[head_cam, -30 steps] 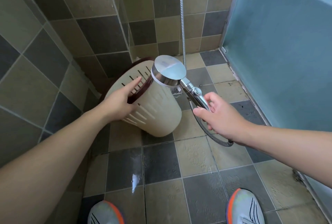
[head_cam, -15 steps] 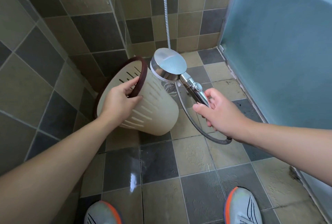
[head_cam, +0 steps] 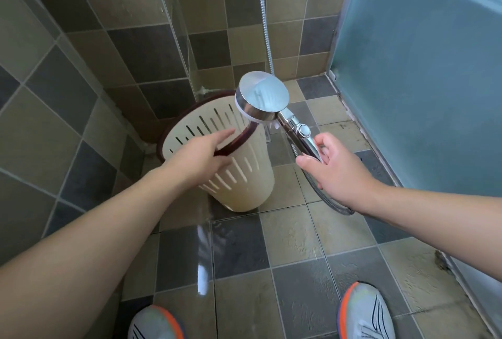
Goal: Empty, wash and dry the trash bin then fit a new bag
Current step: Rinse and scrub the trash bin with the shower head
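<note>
Bare forearms (head_cam: 108,230) — grey shoes (head_cam: 365,311), orange-edged

place: home shower stall, probably | cues: tiled walls (head_cam: 141,47); shower head (head_cam: 262,96); frosted door (head_cam: 421,72)

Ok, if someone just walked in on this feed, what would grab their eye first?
Probably the big chrome shower head at centre frame, held by its handle in the right hand and aimed at the rim of the cream slotted trash bin. The bin stands tilted on the tiled floor near the corner, steadied by the left hand at its dark red rim. Orange-edged shoes frame the bottom.
</note>
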